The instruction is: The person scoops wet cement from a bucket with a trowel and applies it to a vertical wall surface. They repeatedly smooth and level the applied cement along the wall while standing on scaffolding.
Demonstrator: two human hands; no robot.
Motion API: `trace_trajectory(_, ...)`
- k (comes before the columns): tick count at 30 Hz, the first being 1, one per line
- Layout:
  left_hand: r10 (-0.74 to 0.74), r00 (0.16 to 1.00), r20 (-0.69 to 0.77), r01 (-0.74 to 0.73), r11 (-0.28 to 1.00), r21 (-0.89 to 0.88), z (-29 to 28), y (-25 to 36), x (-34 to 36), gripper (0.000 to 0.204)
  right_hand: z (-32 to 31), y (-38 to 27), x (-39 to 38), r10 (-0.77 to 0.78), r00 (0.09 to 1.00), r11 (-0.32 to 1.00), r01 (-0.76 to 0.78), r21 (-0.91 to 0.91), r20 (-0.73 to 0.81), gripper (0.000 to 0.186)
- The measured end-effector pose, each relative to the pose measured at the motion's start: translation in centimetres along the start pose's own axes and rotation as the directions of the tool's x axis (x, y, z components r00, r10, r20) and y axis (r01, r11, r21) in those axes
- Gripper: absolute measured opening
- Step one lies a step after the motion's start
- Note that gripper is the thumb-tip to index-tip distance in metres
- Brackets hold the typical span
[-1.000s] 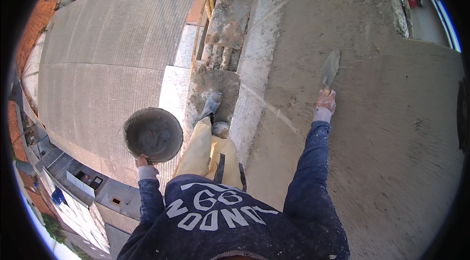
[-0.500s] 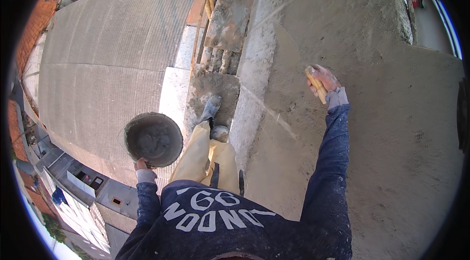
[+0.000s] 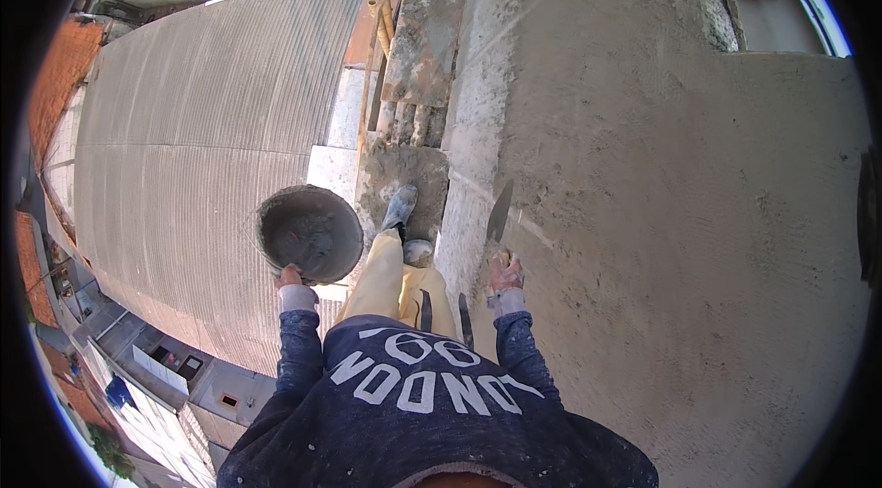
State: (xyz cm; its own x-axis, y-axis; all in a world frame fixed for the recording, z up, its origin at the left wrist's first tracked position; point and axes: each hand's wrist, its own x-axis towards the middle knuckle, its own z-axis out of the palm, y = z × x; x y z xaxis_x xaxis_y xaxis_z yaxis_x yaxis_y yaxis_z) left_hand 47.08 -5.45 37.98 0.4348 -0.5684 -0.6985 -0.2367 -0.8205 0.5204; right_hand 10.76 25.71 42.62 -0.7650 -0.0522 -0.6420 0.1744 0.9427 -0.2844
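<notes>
Left hand [image 3: 292, 278] grip closed on rim of round grey mortar-filled pan [image 3: 310, 232]; right hand [image 3: 506, 275] grip wrapped round metal trowel [image 3: 499, 215], blade against grey plastered wall [image 3: 680, 212].

I'm high up on a building site outdoors: a freshly plastered wall [image 3: 680, 240] on my right, mortar-caked scaffold planks [image 3: 418, 47] ahead, corrugated roofs [image 3: 193, 175] far below on my left

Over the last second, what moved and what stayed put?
The right hand with its trowel swung up and out across the plastered wall, then came back down and in, close to the body; the blade points up the wall again. The left hand kept its grip on the round mortar pan, which barely shifted. Feet stayed on the mortar-caked scaffold plank.
</notes>
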Motion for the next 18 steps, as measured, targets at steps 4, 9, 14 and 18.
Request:
trace_trajectory(4, 0.100, 0.995, 0.030, -0.104, 0.964, 0.245, 5.6, 1.9, -1.2, 0.054, 0.2, 1.5, -7.7, -0.018, 0.994, 0.991, 0.031, -0.127, 0.110, 0.062)
trace_trajectory(9, 0.328, 0.889, 0.320, -0.345, 0.938, -0.001, 11.8, 5.5, -10.5, 0.045, -4.1, -1.9, -11.2, -0.418, 0.903, 0.908, 0.411, 0.081, 0.105, 0.058)
trace_trajectory(14, 0.502, 0.640, 0.582, -0.624, 0.781, 0.012, 15.0, 8.9, -18.7, 0.049, -8.3, -7.9, -9.2, -0.418, 0.899, 0.871, 0.437, -0.223, 0.129, 0.071)
trace_trajectory(18, 0.717, 0.314, 0.622, -0.748, 0.590, -0.303, 16.6, 9.5, -23.4, 0.051, -8.9, -10.5, -9.3, -0.571, 0.814, 0.773, 0.489, -0.403, -0.106, 0.076)
